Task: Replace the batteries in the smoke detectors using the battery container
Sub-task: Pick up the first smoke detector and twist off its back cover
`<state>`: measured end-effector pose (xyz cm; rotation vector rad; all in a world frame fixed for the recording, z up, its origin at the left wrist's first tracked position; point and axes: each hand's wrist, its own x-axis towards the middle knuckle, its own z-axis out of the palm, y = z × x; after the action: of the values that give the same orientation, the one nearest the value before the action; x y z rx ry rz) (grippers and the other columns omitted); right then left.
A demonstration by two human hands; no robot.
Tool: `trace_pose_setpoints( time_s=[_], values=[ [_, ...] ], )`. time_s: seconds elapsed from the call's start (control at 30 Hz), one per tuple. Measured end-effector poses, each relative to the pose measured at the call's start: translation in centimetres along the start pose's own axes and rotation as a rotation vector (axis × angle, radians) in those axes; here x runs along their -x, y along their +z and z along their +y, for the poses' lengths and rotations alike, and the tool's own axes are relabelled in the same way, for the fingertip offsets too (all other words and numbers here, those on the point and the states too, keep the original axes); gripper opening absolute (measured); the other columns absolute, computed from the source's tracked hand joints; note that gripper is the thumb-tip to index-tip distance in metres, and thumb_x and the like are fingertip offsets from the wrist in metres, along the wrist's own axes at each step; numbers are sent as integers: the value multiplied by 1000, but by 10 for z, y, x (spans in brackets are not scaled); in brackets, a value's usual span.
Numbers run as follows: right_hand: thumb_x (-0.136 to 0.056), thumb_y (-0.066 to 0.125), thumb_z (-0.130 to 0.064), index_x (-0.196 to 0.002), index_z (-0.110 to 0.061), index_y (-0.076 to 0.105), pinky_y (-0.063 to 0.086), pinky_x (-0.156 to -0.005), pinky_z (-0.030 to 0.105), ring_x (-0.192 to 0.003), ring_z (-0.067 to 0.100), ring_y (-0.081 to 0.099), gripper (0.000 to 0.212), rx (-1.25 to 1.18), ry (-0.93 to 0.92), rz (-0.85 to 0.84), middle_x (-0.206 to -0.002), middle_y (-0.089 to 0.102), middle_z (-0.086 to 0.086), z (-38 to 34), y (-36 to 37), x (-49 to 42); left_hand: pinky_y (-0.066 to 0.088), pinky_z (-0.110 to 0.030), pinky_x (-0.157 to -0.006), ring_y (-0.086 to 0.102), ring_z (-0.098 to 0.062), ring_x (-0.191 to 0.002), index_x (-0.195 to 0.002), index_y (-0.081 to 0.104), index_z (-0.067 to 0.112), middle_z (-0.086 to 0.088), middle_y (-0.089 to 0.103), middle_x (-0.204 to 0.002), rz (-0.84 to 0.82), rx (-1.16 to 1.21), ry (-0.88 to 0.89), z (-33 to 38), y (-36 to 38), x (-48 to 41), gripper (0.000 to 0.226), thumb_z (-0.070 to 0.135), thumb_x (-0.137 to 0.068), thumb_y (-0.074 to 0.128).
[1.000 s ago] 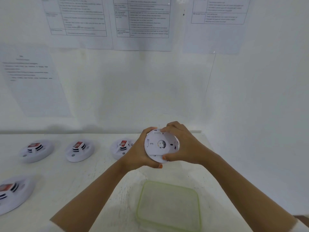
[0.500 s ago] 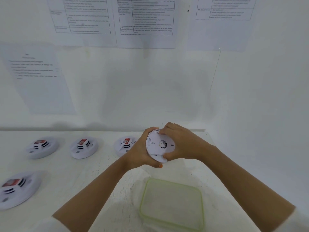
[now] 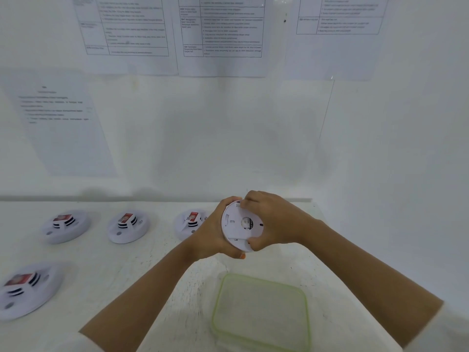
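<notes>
Since the earlier frame the right hand [image 3: 276, 219] has closed further over the held smoke detector [image 3: 237, 224], hiding more of its right side; position over the counter [image 3: 152, 275] is unchanged. The left hand [image 3: 210, 235] cups the left rim, fingers curled round it; the right fingers grip the top and right rim, thumb at the lower edge. The detector's back faces the camera, with a round dark label [image 3: 247, 221] whose lettering is illegible. The green-rimmed battery container [image 3: 261, 311] sits lidded on the counter below the hands. Four more detectors [image 3: 65, 226] [image 3: 128, 226] [image 3: 189, 224] [image 3: 28, 288] lie to the left, each bearing a red-labelled block, print unreadable. The wall sheets [image 3: 220, 29] carry tabled text too small to read.
</notes>
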<state>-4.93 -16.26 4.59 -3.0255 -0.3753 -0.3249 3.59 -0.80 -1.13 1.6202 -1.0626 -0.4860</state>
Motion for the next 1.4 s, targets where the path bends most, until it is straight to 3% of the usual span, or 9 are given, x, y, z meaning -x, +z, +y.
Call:
trace_pose_setpoints(
  time_s=[0.2, 0.33, 0.47, 0.7, 0.97, 1.2, 1.4],
  values=[
    [-63, 76, -40, -108, -4, 57, 25, -61, 8, -77, 17, 44, 60, 25, -15, -4, -94, 53, 5, 0, 3, 0, 49, -14, -79, 53, 7, -106, -123, 36, 27, 7, 50, -122, -7, -16, -5, -2, -1, -1, 89, 2, -49, 80],
    [-70, 70, -44, -120, -10, 51, 30, -67, 18, -85, 14, 45, 64, 34, -3, -2, -104, 51, 2, -1, 4, 2, 48, -12, -76, 52, 9, -104, -121, 37, 25, 8, 49, -119, 1, -29, -3, -1, -1, 0, 85, 3, -49, 79],
    [-72, 68, -42, -127, -14, 47, 37, -74, 19, -93, 13, 45, 65, -24, 22, 14, -110, 47, -1, -3, 6, 7, 48, -12, -78, 51, 10, -106, -122, 36, 23, 8, 48, -122, 15, -3, 3, -3, 1, 2, 87, 0, -50, 78],
    [-64, 73, -37, -114, -2, 53, 41, -69, 26, -81, 21, 48, 64, 60, -15, 4, -97, 52, 7, -4, 15, 6, 49, -15, -79, 52, 5, -108, -123, 35, 28, 7, 49, -121, -20, -22, -5, -6, 2, 2, 91, -1, -49, 79],
    [-54, 77, -38, -102, 1, 59, 35, -60, 23, -69, 22, 52, 65, 104, -42, 12, -86, 56, 9, -3, 15, 0, 47, -10, -79, 53, 10, -105, -119, 38, 23, 7, 49, -119, -11, -18, 9, -3, -1, 0, 83, -1, -50, 77],
    [-56, 78, -37, -102, 1, 59, 33, -60, 24, -70, 22, 51, 62, 109, -73, 1, -88, 55, 10, -1, 11, -3, 44, -5, -78, 51, 17, -103, -115, 38, 24, 9, 47, -117, 1, -6, 4, -3, 1, 1, 76, 2, -52, 74],
    [-58, 77, -33, -108, 0, 57, 39, -62, 28, -75, 23, 50, 63, 97, -97, -11, -96, 54, 10, 1, 13, -2, 48, -11, -77, 52, 11, -104, -122, 35, 27, 9, 49, -119, -18, -14, 2, -7, 0, 1, 88, -1, -50, 78]
  ],
)
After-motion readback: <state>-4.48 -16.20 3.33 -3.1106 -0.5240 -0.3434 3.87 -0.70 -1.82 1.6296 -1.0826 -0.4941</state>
